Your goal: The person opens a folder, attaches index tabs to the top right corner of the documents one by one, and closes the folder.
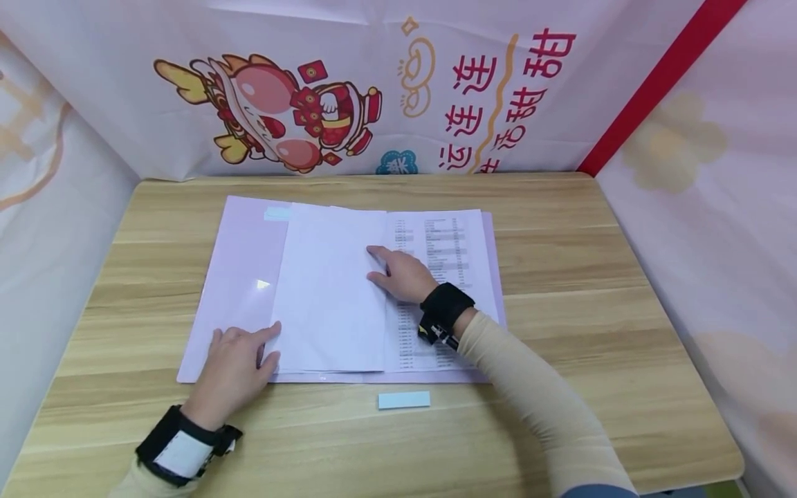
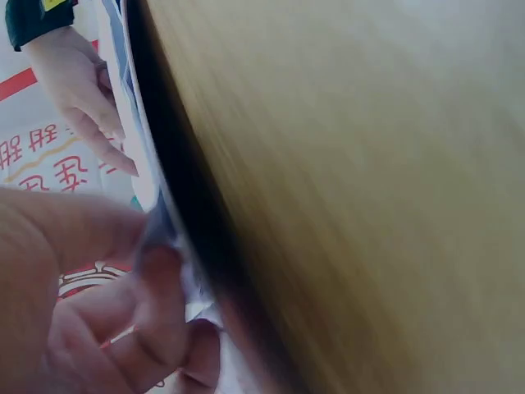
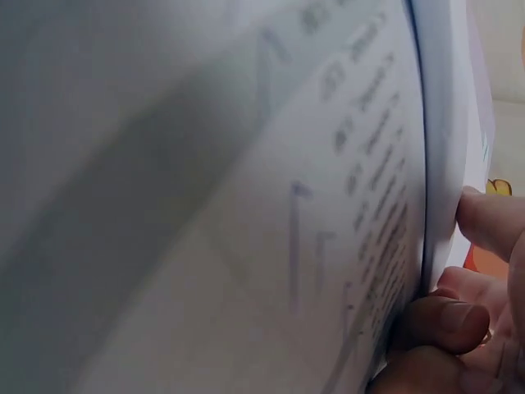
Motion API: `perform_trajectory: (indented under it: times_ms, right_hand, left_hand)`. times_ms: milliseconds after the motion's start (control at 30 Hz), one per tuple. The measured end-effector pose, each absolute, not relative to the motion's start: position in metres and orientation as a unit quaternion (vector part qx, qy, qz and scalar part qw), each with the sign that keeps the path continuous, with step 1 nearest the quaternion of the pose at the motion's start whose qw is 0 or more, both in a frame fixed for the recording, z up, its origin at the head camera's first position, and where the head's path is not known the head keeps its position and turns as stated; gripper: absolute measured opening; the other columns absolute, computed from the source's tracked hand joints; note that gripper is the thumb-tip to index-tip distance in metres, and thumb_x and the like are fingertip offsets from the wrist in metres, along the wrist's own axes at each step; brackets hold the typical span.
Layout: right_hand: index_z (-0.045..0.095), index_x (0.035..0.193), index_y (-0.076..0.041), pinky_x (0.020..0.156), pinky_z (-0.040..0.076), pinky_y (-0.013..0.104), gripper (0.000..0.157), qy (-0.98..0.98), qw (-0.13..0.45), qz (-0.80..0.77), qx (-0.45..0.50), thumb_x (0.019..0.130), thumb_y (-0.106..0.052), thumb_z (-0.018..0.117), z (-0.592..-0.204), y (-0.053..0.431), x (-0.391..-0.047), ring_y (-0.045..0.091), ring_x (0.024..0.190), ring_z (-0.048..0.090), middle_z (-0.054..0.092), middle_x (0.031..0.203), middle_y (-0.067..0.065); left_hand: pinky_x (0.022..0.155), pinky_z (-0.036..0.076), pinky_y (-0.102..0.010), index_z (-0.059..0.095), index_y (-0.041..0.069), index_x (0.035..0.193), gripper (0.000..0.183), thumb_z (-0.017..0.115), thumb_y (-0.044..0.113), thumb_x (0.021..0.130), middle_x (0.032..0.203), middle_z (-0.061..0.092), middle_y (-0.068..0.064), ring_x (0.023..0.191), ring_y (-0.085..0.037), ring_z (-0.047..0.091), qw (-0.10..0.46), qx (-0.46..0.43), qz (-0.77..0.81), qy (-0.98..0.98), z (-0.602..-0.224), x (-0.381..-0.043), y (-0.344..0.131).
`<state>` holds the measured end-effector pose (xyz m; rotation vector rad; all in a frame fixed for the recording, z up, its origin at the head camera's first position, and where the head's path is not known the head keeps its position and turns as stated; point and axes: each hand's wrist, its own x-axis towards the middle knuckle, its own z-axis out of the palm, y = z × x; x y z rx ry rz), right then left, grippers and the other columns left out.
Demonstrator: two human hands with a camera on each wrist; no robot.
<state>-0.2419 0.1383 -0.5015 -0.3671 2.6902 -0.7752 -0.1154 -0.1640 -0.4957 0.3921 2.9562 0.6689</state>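
An open lilac folder (image 1: 233,277) lies flat on the table with paper sheets in it. A blank white sheet (image 1: 330,297) covers part of its left side; a printed list (image 1: 445,242) in rows shows on the right. My left hand (image 1: 230,370) rests at the blank sheet's left edge, index finger and thumb extended and apart; the left wrist view is blurred there. Over the blank sheet's right part, near the fold, my right hand (image 1: 405,273) touches the paper with index finger and thumb stretched out. Its other fingers (image 3: 443,324) are bent in the right wrist view.
A pale blue strip (image 1: 403,400) lies on the wooden table (image 1: 560,277) just in front of the folder. Another pale blue tab (image 1: 277,213) sits at the folder's upper left. A printed cloth (image 1: 498,83) hangs behind the table.
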Motion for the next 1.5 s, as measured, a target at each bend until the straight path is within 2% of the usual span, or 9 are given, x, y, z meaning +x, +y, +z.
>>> perform_trajectory:
  times_ms: [100,200,300,433,667,833,1067,1233,1500]
  right_hand:
    - [0.04,0.157,-0.024,0.062,0.039,0.029,0.06,0.944,0.16,-0.255,-0.133,0.102,-0.038,0.062,-0.5,0.138,-0.242,0.018,0.073,0.053,0.057,0.082,0.004]
    - [0.04,0.157,-0.025,0.066,0.042,0.03,0.06,0.948,0.165,-0.243,-0.125,0.102,-0.038,0.061,-0.499,0.137,-0.242,0.018,0.078,0.055,0.058,0.087,0.004]
    - [0.038,0.158,-0.026,0.071,0.044,0.031,0.061,0.949,0.174,-0.235,-0.117,0.102,-0.039,0.06,-0.498,0.135,-0.242,0.019,0.084,0.056,0.058,0.092,0.003]
    - [0.038,0.158,-0.027,0.077,0.047,0.034,0.061,0.95,0.177,-0.228,-0.118,0.103,-0.039,0.06,-0.498,0.134,-0.242,0.021,0.09,0.057,0.06,0.099,0.004]
    - [0.042,0.155,-0.024,0.103,0.048,0.039,0.06,0.954,0.167,-0.22,-0.115,0.1,-0.037,0.064,-0.494,0.131,-0.246,0.02,0.118,0.06,0.062,0.138,0.007]
    - [0.051,0.146,-0.018,0.091,0.051,0.035,0.054,0.961,0.157,-0.199,-0.113,0.097,-0.031,0.07,-0.477,0.121,-0.244,0.019,0.101,0.061,0.067,0.126,0.008]
    - [0.066,0.103,-0.012,0.073,0.048,0.029,0.017,0.959,0.144,-0.199,-0.146,0.1,-0.029,0.066,-0.47,0.103,-0.244,0.017,0.081,0.059,0.068,0.094,0.002]
    - [0.064,0.089,-0.013,0.066,0.042,0.026,0.022,0.953,0.146,-0.196,-0.178,0.104,-0.029,0.061,-0.469,0.084,-0.244,0.015,0.074,0.056,0.06,0.079,0.0]
    - [0.064,0.089,-0.012,0.064,0.041,0.024,0.024,0.955,0.165,-0.165,-0.183,0.104,-0.031,0.059,-0.475,0.067,-0.245,0.014,0.072,0.055,0.059,0.077,-0.002]
  left_hand:
    - [0.093,0.04,-0.06,0.067,-0.005,0.127,0.046,0.078,0.013,0.087,0.064,0.047,0.001,0.087,-0.035,0.053,0.05,0.153,0.194,0.968,-0.496,-0.118,-0.165]
    - [0.078,0.044,-0.05,0.07,-0.004,0.123,0.046,0.083,0.017,0.084,0.082,0.056,-0.01,0.085,-0.033,0.053,0.038,0.181,0.175,0.967,-0.496,-0.12,-0.166]
    - [0.078,0.051,-0.057,0.071,-0.003,0.12,0.048,0.087,0.018,0.08,0.116,0.059,-0.027,0.103,-0.045,0.056,0.029,0.201,0.165,0.965,-0.495,-0.123,-0.168]
    - [0.086,0.046,-0.075,0.068,-0.004,0.123,0.051,0.087,0.018,0.081,0.145,0.05,-0.029,0.132,-0.051,0.046,0.047,0.219,0.149,0.963,-0.494,-0.125,-0.169]
    - [0.087,0.048,-0.072,0.066,-0.003,0.126,0.056,0.087,0.023,0.081,0.144,0.054,-0.026,0.133,-0.049,0.048,0.062,0.226,0.137,0.963,-0.491,-0.127,-0.169]
    - [0.088,0.047,-0.073,0.066,-0.003,0.125,0.057,0.088,0.025,0.08,0.144,0.053,-0.027,0.133,-0.05,0.048,0.067,0.224,0.134,0.963,-0.491,-0.127,-0.169]
    - [0.09,0.047,-0.072,0.061,-0.005,0.133,0.068,0.089,0.024,0.079,0.143,0.052,-0.03,0.133,-0.049,0.048,0.067,0.226,0.134,0.962,-0.491,-0.126,-0.168]
    - [0.088,0.048,-0.072,0.061,-0.005,0.135,0.071,0.09,0.025,0.078,0.141,0.053,-0.031,0.132,-0.049,0.049,0.073,0.23,0.125,0.962,-0.489,-0.126,-0.168]
    - [0.08,0.039,-0.081,0.063,-0.006,0.132,0.068,0.089,0.027,0.078,0.141,0.051,-0.031,0.132,-0.05,0.048,0.08,0.233,0.12,0.962,-0.489,-0.126,-0.167]
